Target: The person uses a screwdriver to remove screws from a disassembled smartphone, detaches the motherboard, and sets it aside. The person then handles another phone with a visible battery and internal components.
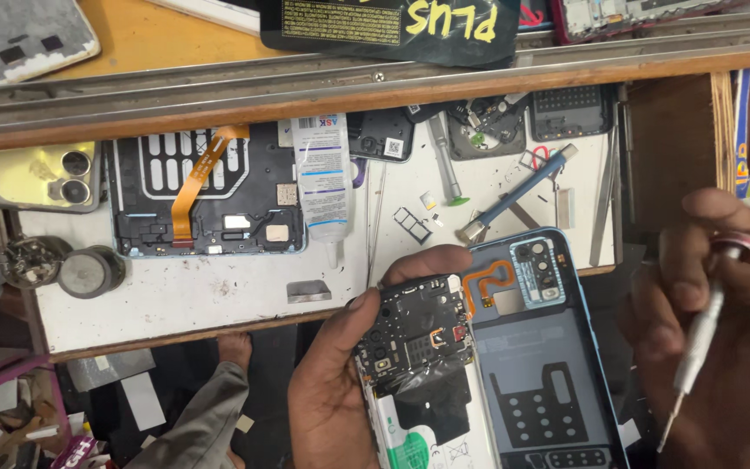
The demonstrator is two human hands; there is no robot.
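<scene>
Your left hand grips an opened phone below the bench edge, beside its blue back cover; your right hand is closed around a white screwdriver. On the scuffed white bench lie a phone frame, glue tube, gold phone and tweezers, under a wooden shelf.

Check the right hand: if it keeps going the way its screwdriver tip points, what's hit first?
The right hand aims its screwdriver down-left. Nothing shows at the tip; the blue back cover lies nearest that line, though depth is unclear.
</scene>
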